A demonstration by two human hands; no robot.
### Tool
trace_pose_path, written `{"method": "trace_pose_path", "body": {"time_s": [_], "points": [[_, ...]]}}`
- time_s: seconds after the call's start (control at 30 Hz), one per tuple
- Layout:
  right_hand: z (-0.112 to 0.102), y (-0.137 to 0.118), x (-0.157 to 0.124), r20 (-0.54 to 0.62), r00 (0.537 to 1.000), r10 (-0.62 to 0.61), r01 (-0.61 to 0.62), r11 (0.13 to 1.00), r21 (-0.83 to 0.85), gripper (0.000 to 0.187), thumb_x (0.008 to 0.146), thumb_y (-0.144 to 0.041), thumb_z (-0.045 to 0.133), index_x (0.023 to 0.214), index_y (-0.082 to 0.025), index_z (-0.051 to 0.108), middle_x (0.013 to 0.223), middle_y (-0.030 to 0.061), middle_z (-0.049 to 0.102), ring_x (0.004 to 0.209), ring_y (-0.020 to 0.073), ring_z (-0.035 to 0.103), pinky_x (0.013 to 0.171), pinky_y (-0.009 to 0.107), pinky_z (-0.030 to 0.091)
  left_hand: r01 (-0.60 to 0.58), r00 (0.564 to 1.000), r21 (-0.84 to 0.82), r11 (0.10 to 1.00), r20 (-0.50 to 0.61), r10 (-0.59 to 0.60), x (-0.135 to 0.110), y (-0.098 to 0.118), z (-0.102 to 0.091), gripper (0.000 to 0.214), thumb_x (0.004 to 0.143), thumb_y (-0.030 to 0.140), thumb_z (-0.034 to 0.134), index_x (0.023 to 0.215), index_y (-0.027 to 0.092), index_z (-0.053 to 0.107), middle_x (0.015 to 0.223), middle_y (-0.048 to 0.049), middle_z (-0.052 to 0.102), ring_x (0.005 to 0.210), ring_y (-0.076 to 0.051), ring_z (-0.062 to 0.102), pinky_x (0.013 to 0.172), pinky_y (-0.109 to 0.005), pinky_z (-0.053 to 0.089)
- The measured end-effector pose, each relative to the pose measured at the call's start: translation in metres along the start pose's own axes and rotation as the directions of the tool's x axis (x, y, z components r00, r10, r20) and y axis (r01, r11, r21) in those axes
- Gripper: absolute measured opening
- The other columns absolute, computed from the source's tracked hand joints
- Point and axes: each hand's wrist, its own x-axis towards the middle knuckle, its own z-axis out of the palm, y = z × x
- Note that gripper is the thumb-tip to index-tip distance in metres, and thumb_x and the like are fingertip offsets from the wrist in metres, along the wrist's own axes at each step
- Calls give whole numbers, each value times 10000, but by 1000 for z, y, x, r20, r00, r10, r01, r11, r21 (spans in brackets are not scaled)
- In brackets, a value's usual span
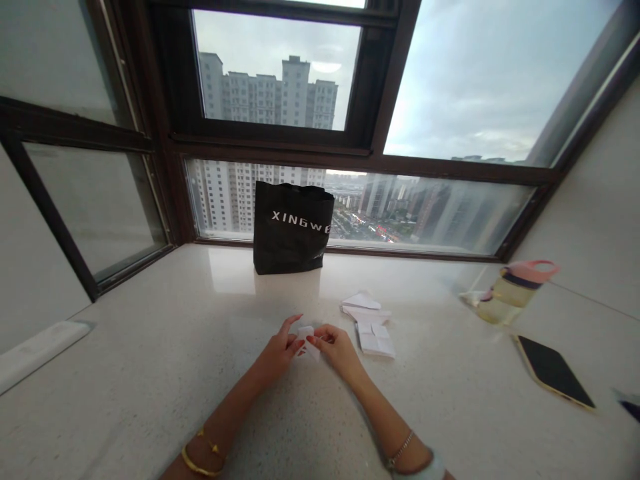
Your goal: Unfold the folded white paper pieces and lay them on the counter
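Note:
My left hand and my right hand meet over the pale stone sill. Between them they pinch a small folded white paper, held just above the surface. Fingers of both hands are closed on its edges, with the left index finger raised above it. A little to the right of my right hand lies a small pile of folded white papers.
A black bag with white lettering stands against the window at the back. At the right are a bottle with a pink lid lying tilted and a dark phone. A white strip lies at the left edge.

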Motion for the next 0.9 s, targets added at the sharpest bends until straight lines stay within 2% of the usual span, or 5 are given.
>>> {"method": "trace_pose_path", "body": {"time_s": [0.13,0.33,0.6,0.77,0.9], "points": [[-7,-19,-6,-16,984,-178,177,984,-35,203,657,-367,605,654,-165,608,618,-5,572,609,123,502,602,242,385,23,995,-46,999,102,-18,-5,10,0,577,731,501,510,1169,133,426,686,-11,605,692,-141,596,671,-265,431],[-16,-40,-27,49,976,-213,214,976,-31,194,671,-362,595,650,-169,606,583,-19,556,589,111,481,588,228,376,140,911,108,984,376,-170,-14,27,9,584,751,637,301,478,141,440,388,26,434,340,-52,371,400,-188,309],[-55,16,-66,17,994,109,-111,987,120,376,594,-512,611,583,-139,566,508,-27,510,476,90,429,491,219,334,147,857,143,979,476,-198,-23,17,39,544,704,542,505,1077,147,469,638,10,581,454,-80,501,421,-181,350],[-118,49,-66,-152,962,225,-251,951,-183,359,560,-489,609,504,-138,556,462,-24,502,464,99,424,468,221,292,205,885,139,969,396,-244,-15,13,28,660,735,630,354,1142,116,433,520,-11,593,416,-121,542,394,-194,368],[-134,53,-60,-195,951,241,-301,868,-395,310,594,-443,574,536,-140,597,502,-2,563,514,128,487,488,225,304,230,891,195,953,352,-287,-12,14,22,677,724,667,303,1027,105,527,383,35,514,310,-102,464,350,-187,343]]}}
